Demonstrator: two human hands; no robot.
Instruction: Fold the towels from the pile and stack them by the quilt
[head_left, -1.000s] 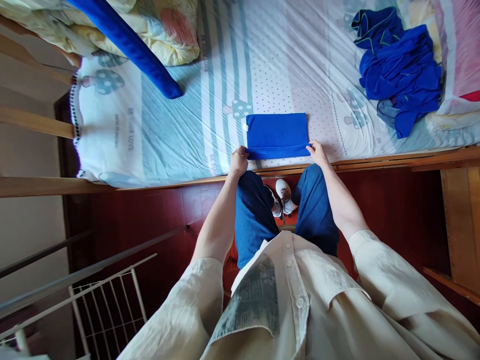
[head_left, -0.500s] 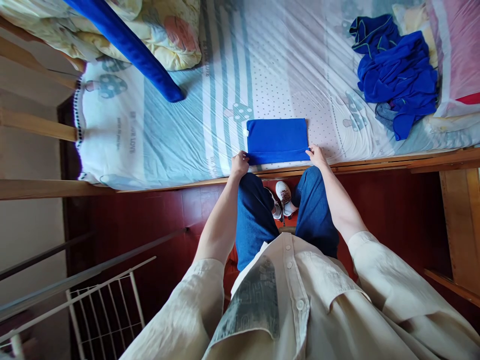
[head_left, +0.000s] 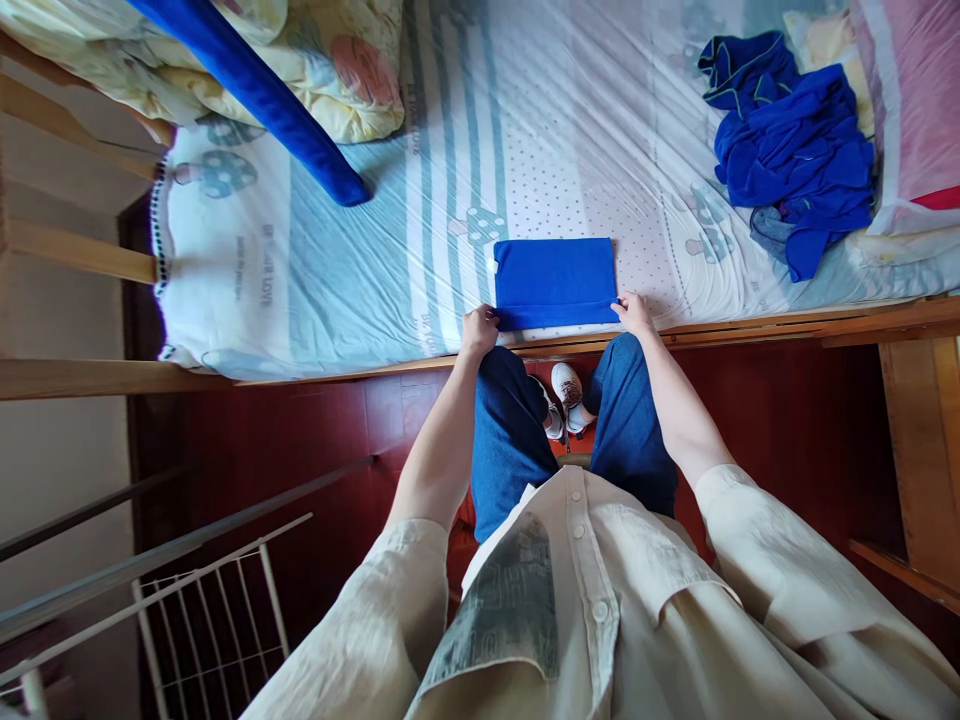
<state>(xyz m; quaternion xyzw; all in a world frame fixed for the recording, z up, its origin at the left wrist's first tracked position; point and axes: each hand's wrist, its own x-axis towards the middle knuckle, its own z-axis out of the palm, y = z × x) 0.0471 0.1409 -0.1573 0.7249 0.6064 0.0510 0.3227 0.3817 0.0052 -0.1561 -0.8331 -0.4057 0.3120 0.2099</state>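
A blue towel (head_left: 555,275) lies on the bed near its front edge, with a narrow strip folded up along the near side. A small white tag shows at its left edge. My left hand (head_left: 480,328) pinches the near left corner between closed fingers. At the near right corner, my right hand (head_left: 634,312) grips the fabric with thumb and fingers. Farther right sits a crumpled heap of blue towels (head_left: 799,150), some with green-stitched edges, and a grey piece of cloth (head_left: 771,232) peeks out beneath it.
A long blue roll or padded bar (head_left: 262,110) slants in from the upper left, beside a yellow quilt (head_left: 352,75). The patterned bed sheet (head_left: 337,260) covers the mattress. A pink item (head_left: 915,110) is at far right. A white metal rack (head_left: 217,600) stands lower left.
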